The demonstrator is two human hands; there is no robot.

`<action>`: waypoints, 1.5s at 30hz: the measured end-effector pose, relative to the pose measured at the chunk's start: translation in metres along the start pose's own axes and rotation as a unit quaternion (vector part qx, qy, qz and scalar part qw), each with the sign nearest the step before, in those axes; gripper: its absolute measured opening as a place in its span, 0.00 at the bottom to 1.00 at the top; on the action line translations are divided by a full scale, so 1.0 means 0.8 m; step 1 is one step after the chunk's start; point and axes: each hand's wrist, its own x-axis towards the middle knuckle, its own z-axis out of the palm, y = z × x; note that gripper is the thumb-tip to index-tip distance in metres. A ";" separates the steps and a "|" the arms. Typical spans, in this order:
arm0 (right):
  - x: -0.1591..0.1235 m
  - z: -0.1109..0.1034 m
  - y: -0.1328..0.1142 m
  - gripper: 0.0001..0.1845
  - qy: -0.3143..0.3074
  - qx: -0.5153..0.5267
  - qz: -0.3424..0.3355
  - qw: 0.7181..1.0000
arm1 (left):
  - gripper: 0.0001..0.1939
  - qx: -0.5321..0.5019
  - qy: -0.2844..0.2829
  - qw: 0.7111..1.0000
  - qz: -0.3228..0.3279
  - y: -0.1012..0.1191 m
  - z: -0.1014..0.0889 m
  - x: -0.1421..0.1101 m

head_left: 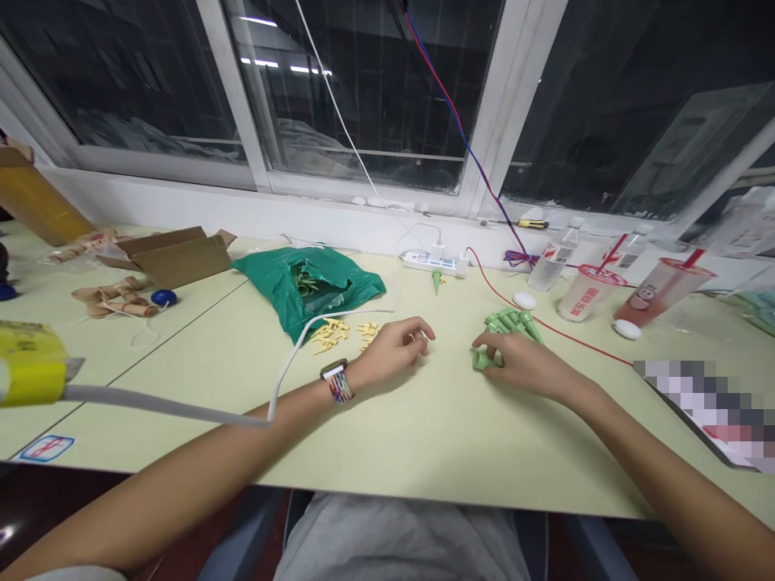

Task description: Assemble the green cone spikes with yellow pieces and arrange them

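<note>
My right hand (529, 363) has its thumb and fingers around a green hollow cone-shaped piece (483, 360) at the table surface. Just behind that hand lies a pile of similar green cone pieces (513, 320). My left hand (396, 349), with a watch on the wrist, hovers over or rests on the table with loosely curled fingers; no object shows between them. Beside it are small yellow plastic pieces (328, 336), partly hidden by the hand. A torn green plastic bag (272, 274) with green pieces inside lies behind them. One green cone (436, 281) is farther back, near a few yellow bits.
A power strip (433, 263) lies by the window wall. At right are two drink cups (587, 292), clear bottles (554, 258), white oval objects (524, 301) and a blurred-out flat item (708, 411). At left: an open cardboard box (178, 257), wooden toys (115, 298) and a cable (182, 407) crossing.
</note>
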 end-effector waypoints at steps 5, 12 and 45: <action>0.007 0.002 -0.031 0.20 0.047 0.165 0.003 0.985 | 0.18 -0.014 -0.006 1.000 0.010 0.006 0.001 0.001; 0.043 0.016 -0.094 0.22 0.144 0.237 -0.028 0.960 | 0.21 -0.044 0.010 0.999 0.013 0.010 -0.010 0.006; 0.172 0.116 -0.204 0.13 0.124 -0.025 -0.277 0.952 | 0.15 0.101 0.080 0.988 0.081 0.004 -0.156 0.018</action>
